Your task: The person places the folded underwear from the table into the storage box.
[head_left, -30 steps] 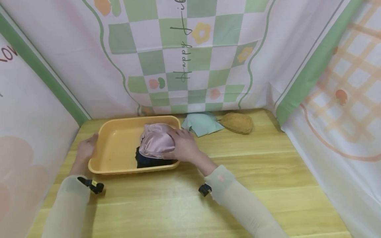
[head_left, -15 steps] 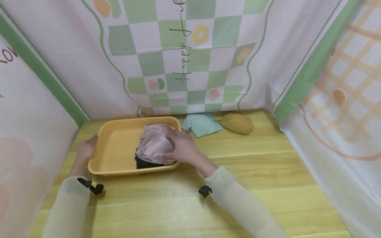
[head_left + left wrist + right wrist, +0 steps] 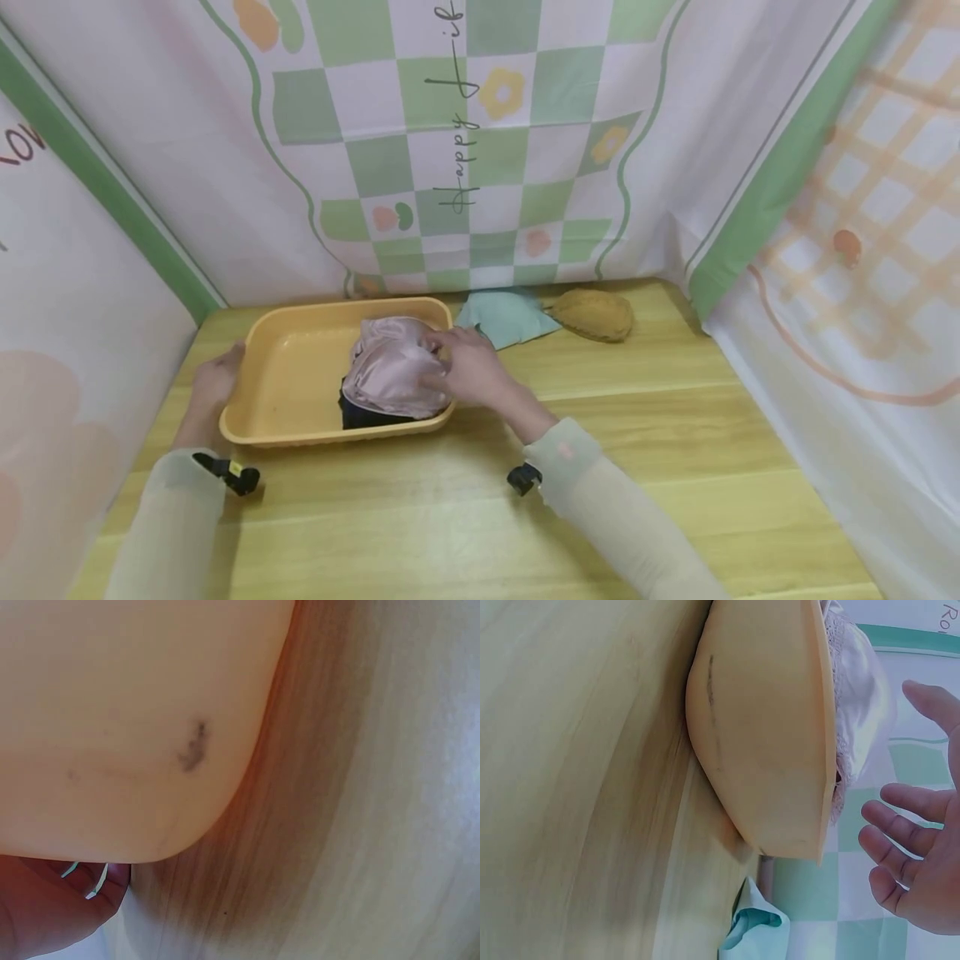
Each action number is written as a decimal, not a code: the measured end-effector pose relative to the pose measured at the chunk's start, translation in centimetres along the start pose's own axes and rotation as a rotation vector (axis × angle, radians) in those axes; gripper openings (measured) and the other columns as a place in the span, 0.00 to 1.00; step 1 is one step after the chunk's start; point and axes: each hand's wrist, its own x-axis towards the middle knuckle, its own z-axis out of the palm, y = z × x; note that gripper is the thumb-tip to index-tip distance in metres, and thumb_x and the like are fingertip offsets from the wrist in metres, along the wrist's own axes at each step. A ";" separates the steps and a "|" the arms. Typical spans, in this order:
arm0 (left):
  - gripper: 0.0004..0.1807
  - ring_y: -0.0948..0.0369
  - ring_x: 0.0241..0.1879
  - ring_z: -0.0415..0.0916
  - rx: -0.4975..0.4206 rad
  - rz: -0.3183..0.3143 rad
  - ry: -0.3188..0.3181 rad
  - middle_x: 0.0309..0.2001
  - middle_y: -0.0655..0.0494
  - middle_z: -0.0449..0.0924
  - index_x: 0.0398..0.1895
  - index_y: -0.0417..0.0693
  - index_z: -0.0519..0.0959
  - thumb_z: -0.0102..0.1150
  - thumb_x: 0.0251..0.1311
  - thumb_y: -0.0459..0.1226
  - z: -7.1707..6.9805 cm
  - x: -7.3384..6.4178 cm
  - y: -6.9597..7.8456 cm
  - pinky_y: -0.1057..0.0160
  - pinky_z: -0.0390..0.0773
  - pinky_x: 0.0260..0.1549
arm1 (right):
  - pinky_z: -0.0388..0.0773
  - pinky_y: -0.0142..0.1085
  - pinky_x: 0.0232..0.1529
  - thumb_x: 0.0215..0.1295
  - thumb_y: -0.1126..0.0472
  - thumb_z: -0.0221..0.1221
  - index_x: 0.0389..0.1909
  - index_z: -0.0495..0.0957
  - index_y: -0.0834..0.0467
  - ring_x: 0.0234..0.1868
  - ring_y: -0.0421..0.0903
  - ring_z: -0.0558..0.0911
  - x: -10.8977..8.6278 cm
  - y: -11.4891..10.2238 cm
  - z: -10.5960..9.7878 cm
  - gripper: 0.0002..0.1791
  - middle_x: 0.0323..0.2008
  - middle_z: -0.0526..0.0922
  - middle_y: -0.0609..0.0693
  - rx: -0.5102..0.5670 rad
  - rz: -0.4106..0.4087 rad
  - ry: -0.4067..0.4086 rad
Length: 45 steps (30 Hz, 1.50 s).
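A yellow plastic basin stands on the table, with a pink satin bra at its right end. Under the bra shows some dark folded cloth. My left hand grips the basin's left side; its fingers show beneath the wall in the left wrist view. Over the right rim is my right hand. In the right wrist view its fingers are spread and apart from the bra, whose lace edge rises above the rim.
Behind the right hand lies a mint green folded cloth, next to a mustard-coloured rounded cloth piece. A patterned curtain closes off the back, and more hang at both sides. Bare wood tabletop lies in front.
The bra has been spread toward the front right of the basin, over more of the dark cloth. My right hand has come off it and drawn slightly right. My left hand stays put.
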 end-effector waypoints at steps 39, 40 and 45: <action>0.50 0.33 0.70 0.59 0.037 0.060 0.025 0.73 0.28 0.57 0.76 0.38 0.55 0.25 0.69 0.70 0.2 -0.2 -0.1 0.38 0.60 0.71 | 0.69 0.56 0.66 0.67 0.33 0.55 0.70 0.68 0.55 0.64 0.57 0.74 0.2 4.6 -3.5 0.40 0.66 0.75 0.55 0.049 0.214 0.041; 0.50 0.33 0.70 0.59 0.045 0.063 0.027 0.73 0.28 0.57 0.76 0.38 0.55 0.25 0.69 0.69 0.2 -0.2 -0.1 0.38 0.60 0.71 | 0.70 0.56 0.66 0.67 0.33 0.55 0.71 0.68 0.55 0.63 0.56 0.75 0.2 4.7 -3.6 0.40 0.66 0.75 0.55 0.052 0.215 0.042; 0.50 0.33 0.70 0.60 0.043 0.053 0.024 0.73 0.28 0.57 0.76 0.38 0.54 0.24 0.69 0.70 0.2 -0.3 -0.1 0.38 0.61 0.71 | 0.73 0.53 0.64 0.67 0.33 0.56 0.71 0.68 0.55 0.63 0.56 0.75 0.1 5.5 -3.7 0.40 0.67 0.74 0.55 0.091 0.231 0.043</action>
